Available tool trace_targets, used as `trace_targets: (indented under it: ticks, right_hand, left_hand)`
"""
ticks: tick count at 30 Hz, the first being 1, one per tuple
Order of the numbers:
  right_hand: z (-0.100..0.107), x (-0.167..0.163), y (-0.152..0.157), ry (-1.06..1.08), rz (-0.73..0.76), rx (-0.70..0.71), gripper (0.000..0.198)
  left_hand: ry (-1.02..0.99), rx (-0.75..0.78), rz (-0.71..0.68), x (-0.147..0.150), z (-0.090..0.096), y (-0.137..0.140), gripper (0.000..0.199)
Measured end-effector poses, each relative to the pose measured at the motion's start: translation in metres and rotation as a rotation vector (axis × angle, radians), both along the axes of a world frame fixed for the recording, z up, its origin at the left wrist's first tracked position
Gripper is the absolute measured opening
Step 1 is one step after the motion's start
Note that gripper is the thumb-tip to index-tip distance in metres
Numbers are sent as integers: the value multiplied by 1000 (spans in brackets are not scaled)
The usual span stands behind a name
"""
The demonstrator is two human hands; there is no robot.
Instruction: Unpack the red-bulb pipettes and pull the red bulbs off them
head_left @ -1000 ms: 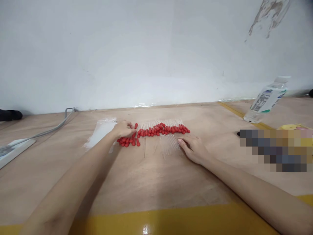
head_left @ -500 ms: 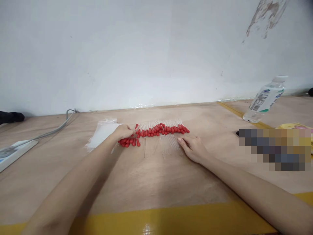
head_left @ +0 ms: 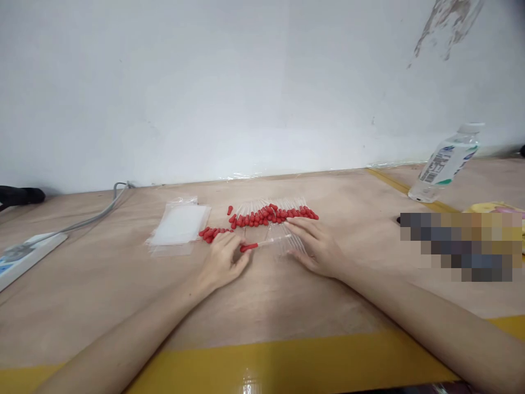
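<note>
My left hand (head_left: pixel 225 260) is closed, thumb and fingers on the red bulb end of a glass dropper (head_left: pixel 270 241). The dropper's clear tube points right, toward my right hand (head_left: pixel 318 247). That hand is open, its thumb and fingers spread over several loose glass tubes (head_left: pixel 293 243) on the table. Behind both hands lies a row of droppers with red bulbs (head_left: pixel 262 217), their clear tubes pointing to the wall. Loose red bulbs (head_left: pixel 210 234) are heaped beside my left hand, partly hidden by it. A single red bulb (head_left: pixel 230 210) lies apart at the row's left end.
Clear plastic bags (head_left: pixel 178 224) are stacked at the left. A power strip (head_left: pixel 35 254) with a grey cable (head_left: pixel 88 223) lies farther left. A tilted plastic bottle (head_left: pixel 447 164) stands at the right, behind a blurred patch and a yellow packet (head_left: pixel 492 208). The wall (head_left: pixel 246 93) closes off the back.
My left hand has come right and nearer from the red bulbs, and a dropper now shows at its fingers. My right hand has spread its fingers and shifted slightly left.
</note>
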State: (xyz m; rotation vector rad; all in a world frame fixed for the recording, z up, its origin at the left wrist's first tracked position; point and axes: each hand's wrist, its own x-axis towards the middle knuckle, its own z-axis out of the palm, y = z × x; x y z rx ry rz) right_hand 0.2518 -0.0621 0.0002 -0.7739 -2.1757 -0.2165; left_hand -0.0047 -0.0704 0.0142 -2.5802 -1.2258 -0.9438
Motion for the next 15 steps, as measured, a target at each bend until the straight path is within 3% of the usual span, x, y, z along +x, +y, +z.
trace_targets:
  ticks: [5, 8, 13, 15]
  right_hand:
    - [0, -11, -3, -179, 46, 62, 34]
    - [-2, -18, -2, -154, 44, 81, 23]
    - [-5, -22, -2, -124, 83, 67, 19]
    - [-6, -23, -3, -126, 90, 50, 20]
  left_hand:
    - [-11, 0, -132, 9, -15, -3, 7]
    - [-29, -7, -171, 9, -13, -4, 8]
    - [-63, 9, -247, 15, -12, -3, 34]
    - [-46, 26, -286, 18, -14, -2, 28]
